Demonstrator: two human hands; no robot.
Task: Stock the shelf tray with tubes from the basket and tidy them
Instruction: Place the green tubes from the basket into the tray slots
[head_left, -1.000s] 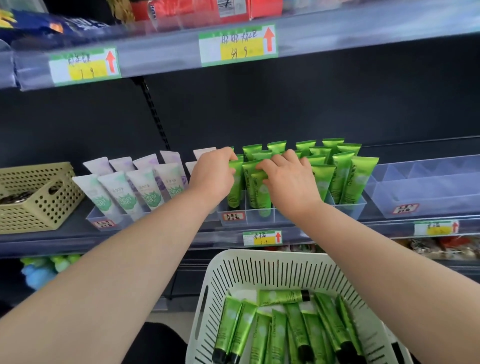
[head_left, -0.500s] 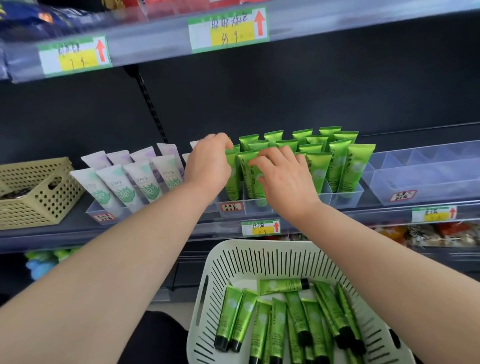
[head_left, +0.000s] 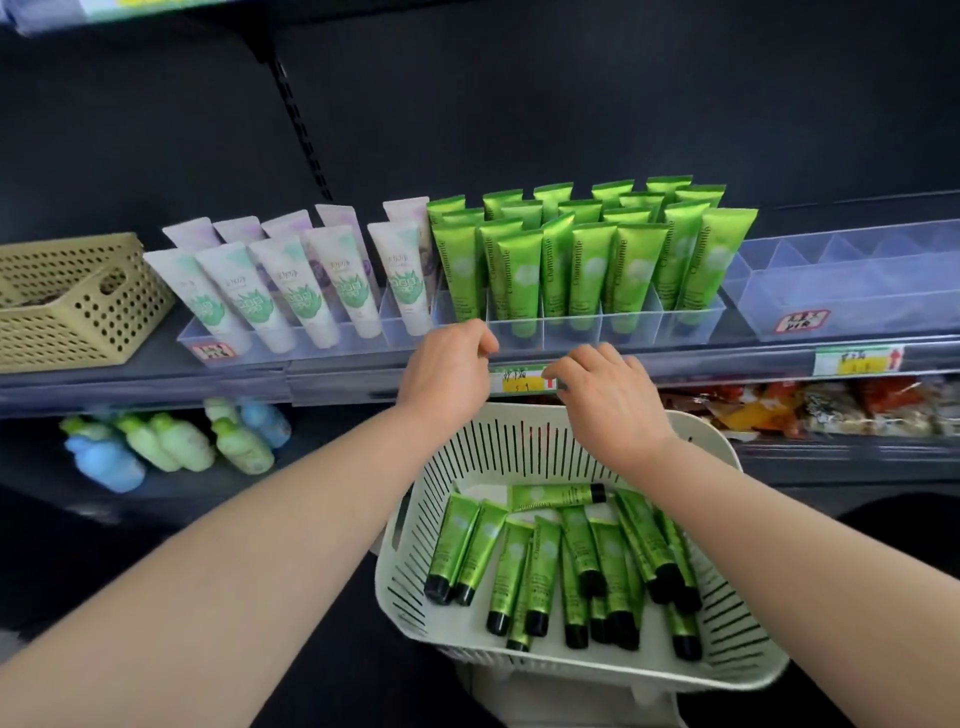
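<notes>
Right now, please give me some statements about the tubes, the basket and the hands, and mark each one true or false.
1. Both hands are empty. True: the left hand and the right hand hold nothing, in front of the shelf edge.
2. The white basket is empty. False: many green tubes lie in it.
3. The green tubes in the shelf tray stand with caps down. True.
4. The clear tray right of the green tubes is full. False: its compartments look empty.
5. The white tubes stand right of the green ones. False: they stand to the left.
</notes>
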